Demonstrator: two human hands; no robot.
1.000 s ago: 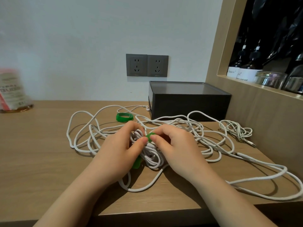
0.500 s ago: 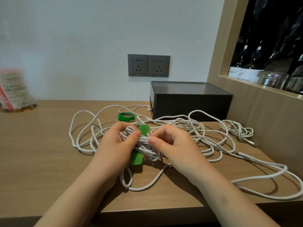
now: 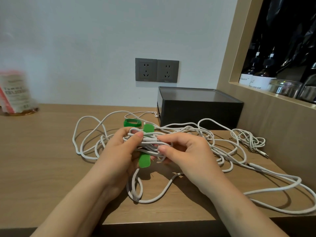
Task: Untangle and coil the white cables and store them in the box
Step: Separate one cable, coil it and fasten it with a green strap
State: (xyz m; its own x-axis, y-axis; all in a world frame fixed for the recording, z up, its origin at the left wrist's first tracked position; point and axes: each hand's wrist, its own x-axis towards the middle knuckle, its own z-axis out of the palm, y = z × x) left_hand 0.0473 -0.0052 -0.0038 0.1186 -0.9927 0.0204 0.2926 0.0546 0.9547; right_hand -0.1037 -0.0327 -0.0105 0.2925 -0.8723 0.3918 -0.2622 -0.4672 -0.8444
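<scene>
Both bare forearms rise from the bottom edge of the frame and converge at its centre. The left hand (image 3: 119, 151) sits just left of centre with its back turned up, fingers curled round a bunch of white cables (image 3: 150, 142) and the thumb pressed on top. The right hand (image 3: 191, 156), just right of centre, faces it, forefinger and thumb pinching the same bunch, the other fingers curled underneath.

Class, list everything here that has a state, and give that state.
white cables, tangled
left hand, gripping a cable bunch
right hand, pinching the same bunch
green strap, unfastened, across the bunch
second green strap, rolled into a ring
black box, looks closed
wall sockets, unused
</scene>
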